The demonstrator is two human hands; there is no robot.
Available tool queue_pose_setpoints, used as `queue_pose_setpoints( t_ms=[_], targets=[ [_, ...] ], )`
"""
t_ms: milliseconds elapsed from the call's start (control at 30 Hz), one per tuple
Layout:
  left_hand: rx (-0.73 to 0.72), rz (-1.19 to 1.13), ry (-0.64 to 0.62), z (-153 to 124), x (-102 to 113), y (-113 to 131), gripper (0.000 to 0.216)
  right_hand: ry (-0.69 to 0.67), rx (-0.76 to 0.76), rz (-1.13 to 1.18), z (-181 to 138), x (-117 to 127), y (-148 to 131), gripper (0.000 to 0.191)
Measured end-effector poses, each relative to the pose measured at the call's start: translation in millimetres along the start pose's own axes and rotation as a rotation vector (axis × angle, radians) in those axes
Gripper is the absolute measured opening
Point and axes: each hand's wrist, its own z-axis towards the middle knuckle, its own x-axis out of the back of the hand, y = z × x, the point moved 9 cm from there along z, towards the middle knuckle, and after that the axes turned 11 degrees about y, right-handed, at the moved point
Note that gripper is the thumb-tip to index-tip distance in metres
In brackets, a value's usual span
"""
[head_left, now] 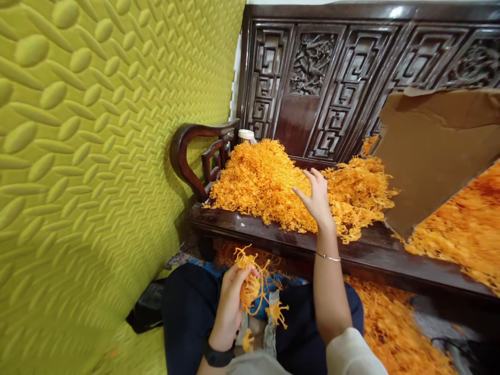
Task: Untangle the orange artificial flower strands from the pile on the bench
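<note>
A big heap of thin orange strands lies on the seat of a dark carved wooden bench. My right hand reaches out over the heap with its fingers spread, touching the strands. My left hand is down over my lap, its fingers closed round a small bunch of orange strands. Loose strands hang from that bunch above my dark trousers. A thin bracelet circles my right wrist.
A brown cardboard sheet leans on the bench at the right, with more orange strands beyond it and on the floor. A white-capped jar stands behind the heap. A padded yellow-green wall fills the left.
</note>
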Motion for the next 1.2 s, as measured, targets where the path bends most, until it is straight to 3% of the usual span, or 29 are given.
queue_pose_setpoints(
  t_ms=[167,267,333,433,600,800,933,1067,1200],
  targets=[
    [-0.061,0.009,0.059,6,4,-1,0.032,-0.231,-0.094,0.206,-63,-3,-38,0.017],
    [-0.051,-0.008,0.151,12,10,-7,0.038,-0.451,-0.254,0.373,-114,-9,-66,0.015],
    [-0.037,-0.029,0.198,15,13,-10,0.045,-0.507,-0.311,0.411,-137,-8,-77,0.014],
    [-0.037,-0.072,0.169,18,12,-11,0.052,-0.539,-0.306,0.395,-153,-6,-83,0.013],
    [-0.031,-0.095,0.18,17,16,-8,0.057,-0.664,-0.174,0.291,-163,-15,-92,0.028],
    [-0.065,-0.02,0.086,3,4,2,0.052,-0.532,-0.17,0.324,-162,-10,-100,0.004],
    [0.032,-0.015,0.045,-7,-2,-7,0.05,-0.407,-0.325,0.51,-158,0,-90,0.008],
    [0.057,-0.004,-0.138,-16,-20,-13,0.038,-0.29,-0.409,0.626,-153,10,-73,0.014],
    [0.095,-0.034,-0.151,-24,-28,-22,0.039,-0.031,-0.506,0.67,-146,26,-59,0.016]
  ],
)
